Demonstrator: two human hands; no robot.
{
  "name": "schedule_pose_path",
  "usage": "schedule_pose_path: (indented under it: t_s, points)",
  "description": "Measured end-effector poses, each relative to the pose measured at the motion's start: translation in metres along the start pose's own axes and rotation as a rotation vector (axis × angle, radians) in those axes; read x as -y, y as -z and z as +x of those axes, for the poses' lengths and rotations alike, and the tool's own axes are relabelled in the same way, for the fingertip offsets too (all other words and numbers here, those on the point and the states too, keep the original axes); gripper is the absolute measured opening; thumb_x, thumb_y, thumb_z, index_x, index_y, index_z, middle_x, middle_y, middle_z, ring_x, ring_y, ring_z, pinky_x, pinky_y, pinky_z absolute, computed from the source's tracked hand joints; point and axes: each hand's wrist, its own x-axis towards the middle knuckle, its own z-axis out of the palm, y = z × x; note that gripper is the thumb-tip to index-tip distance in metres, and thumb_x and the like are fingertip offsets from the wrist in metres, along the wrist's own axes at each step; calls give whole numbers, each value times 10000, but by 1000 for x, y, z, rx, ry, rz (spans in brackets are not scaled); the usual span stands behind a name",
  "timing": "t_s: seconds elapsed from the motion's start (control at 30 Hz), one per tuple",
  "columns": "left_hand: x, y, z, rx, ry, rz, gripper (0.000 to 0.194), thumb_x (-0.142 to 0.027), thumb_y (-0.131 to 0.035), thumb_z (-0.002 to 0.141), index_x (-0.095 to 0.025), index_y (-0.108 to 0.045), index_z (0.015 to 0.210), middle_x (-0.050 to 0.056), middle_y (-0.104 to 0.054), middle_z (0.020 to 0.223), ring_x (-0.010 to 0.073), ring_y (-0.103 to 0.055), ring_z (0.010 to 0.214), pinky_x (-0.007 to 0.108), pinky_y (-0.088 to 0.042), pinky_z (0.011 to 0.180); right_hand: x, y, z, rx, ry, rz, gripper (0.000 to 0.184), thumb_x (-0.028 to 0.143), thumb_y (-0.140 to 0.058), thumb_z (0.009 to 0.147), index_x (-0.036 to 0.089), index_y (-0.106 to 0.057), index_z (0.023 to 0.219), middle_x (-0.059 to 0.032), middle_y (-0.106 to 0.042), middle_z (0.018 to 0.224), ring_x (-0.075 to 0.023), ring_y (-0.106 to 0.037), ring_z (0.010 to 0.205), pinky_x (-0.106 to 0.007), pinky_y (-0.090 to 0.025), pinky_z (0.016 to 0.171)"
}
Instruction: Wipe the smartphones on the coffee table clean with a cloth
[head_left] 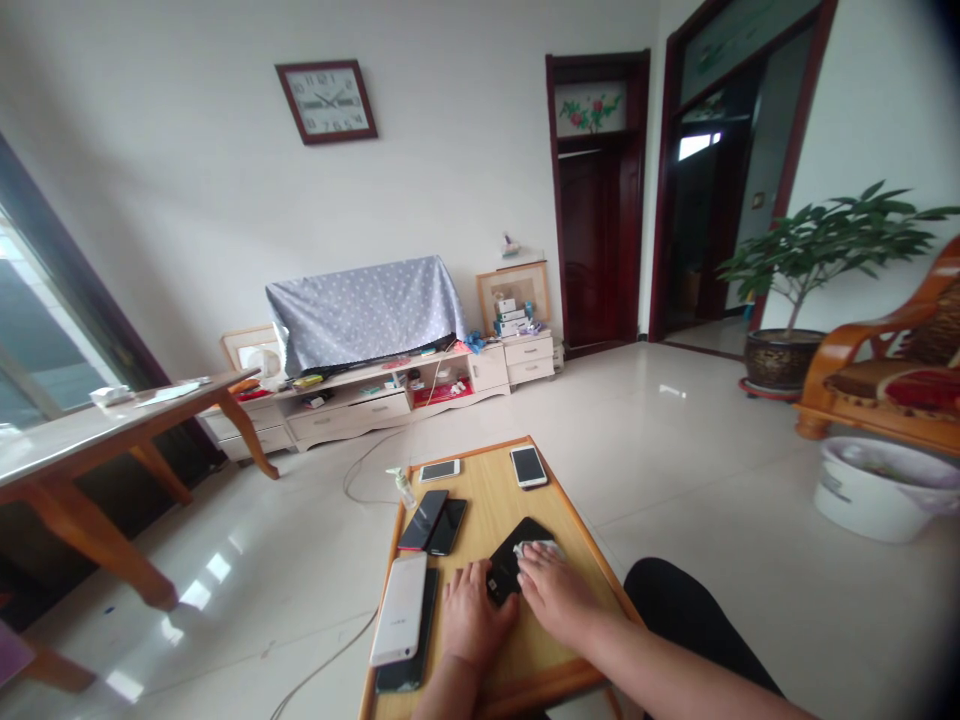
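A black phone [516,556] lies face down and aslant on the small wooden table [491,490]. My left hand [474,612] steadies its near left corner, thumb along the lower edge and fingers by the left side. Under the fingers of my right hand [556,590], a crumpled white tissue [551,548] is pressed against the phone's back. To the left, a white phone [400,610] rests on a dark phone [420,670]. Farther up lie a dark phone with a red edge [424,519] and a black phone [448,527], overlapping.
At the table's far end are a small white phone [439,469], a clear pump bottle [403,487] and another white phone [529,466]. A knee [679,610] is right of the table. Beyond stand a white bin [862,495], a wooden table [142,420] and a low cabinet [352,415].
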Motion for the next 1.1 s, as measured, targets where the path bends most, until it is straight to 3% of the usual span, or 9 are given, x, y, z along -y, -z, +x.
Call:
schedule_pose_path:
  t_s: [0.13, 0.37, 0.6, 0.83, 1.1]
  points:
    - [-1, 0, 0, 19, -8, 0, 463, -445, -632, 762, -227, -604, 1170, 78, -671, 1176, 287, -571, 1135, 387, -395, 958, 9, -4, -10, 56, 134, 61, 449, 345, -341, 1037, 211, -645, 1339, -97, -551, 1477, -259, -481, 1388, -466, -312, 1200]
    - [-3, 0, 2, 9, 1, -22, 505, -389, -630, 747, -223, -593, 1223, 81, -678, 1210, 285, -553, 1201, 392, -381, 1028, -11, 16, 16, 69, 85, -11, 452, 316, -361, 1019, 173, -637, 1347, -118, -546, 1479, -281, -460, 1403, -499, -291, 1204]
    - [1, 2, 5, 25, 18, -41, 574, -368, -625, 735, -222, -569, 1287, 87, -669, 1270, 284, -529, 1245, 391, -364, 1062, 2, 11, 14, 171, 320, 53, 416, 278, -414, 1003, 219, -638, 1349, -88, -595, 1432, -250, -520, 1354, -447, -335, 1193]
    - [-2, 7, 6, 22, 39, -44, 514, -339, -600, 754, -259, -572, 1261, 75, -681, 1207, 265, -563, 1165, 377, -375, 1002, 13, -3, 45, 190, 296, 45, 441, 264, -398, 1008, 172, -602, 1388, -116, -584, 1438, -250, -512, 1364, -440, -333, 1201]
    - [6, -2, 11, 9, 67, -66, 623, -344, -631, 702, -256, -532, 1311, 84, -653, 1252, 286, -539, 1199, 387, -359, 1047, -6, -8, 22, 185, 300, 42, 434, 283, -409, 1006, 236, -605, 1390, -78, -567, 1458, -258, -520, 1358, -455, -350, 1198]
